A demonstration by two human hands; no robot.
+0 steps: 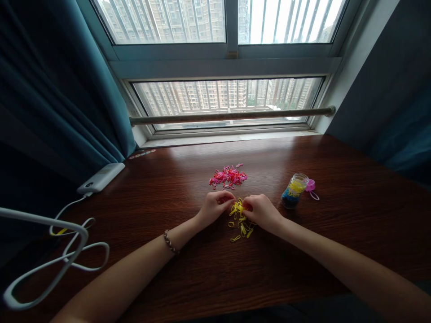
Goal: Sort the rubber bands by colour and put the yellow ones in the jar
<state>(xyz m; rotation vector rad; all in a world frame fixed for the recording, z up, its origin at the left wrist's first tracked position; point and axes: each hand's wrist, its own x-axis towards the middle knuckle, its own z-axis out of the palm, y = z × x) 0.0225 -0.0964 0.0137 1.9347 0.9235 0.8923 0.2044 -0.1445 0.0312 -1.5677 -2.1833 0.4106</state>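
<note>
Left hand point(215, 209) and right hand point(263, 214), grip closed or not I couldn't tell, seemingly picked yellow rubber bands point(237, 209) behind the desk's point(202, 280) front edge; the next pinch needed gentleness.

Blue curtain point(67, 85): hung at left!
White device point(102, 177): lay nearby, cable point(86, 195) plugged in!
Rail point(232, 116): crossed the window point(232, 51)!

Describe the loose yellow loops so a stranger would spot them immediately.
Find the brown wooden table below the window. Between and below the left hand and right hand lie small yellow loops. Their loose yellow scatter stands apart from the pink-red pile beyond and the jar rightward.
</note>
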